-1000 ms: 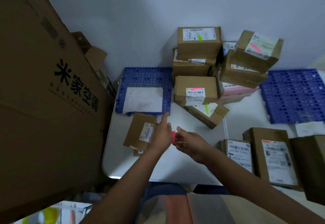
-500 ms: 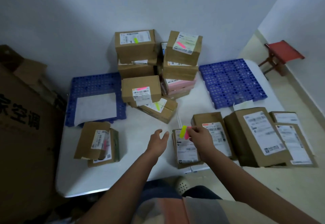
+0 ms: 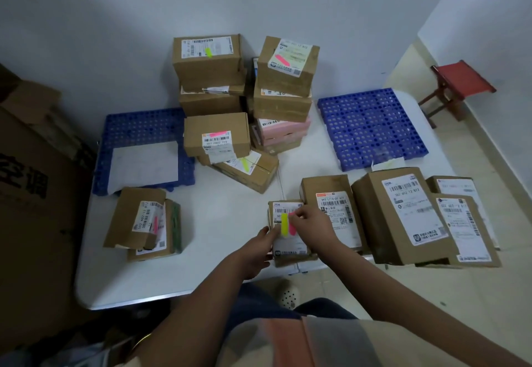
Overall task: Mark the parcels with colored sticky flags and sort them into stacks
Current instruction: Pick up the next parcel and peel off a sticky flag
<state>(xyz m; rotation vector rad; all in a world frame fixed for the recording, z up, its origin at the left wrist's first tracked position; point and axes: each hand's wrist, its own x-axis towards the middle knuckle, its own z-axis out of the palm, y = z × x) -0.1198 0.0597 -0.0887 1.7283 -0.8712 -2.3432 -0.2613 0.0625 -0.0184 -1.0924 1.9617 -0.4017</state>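
On a white bench [image 3: 230,222], the left hand [image 3: 257,251] rests with relaxed fingers against the left edge of a small brown cardboard parcel [image 3: 288,247]. Over that parcel's label, the right hand [image 3: 312,224] pinches a yellow sticky flag [image 3: 284,225] and a pink sticky flag [image 3: 292,227].

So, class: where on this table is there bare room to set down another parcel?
Bare tabletop lies between the left parcel pair and the small parcel under both hands. The right blue mat is bare. The back stacks and right row are crowded.
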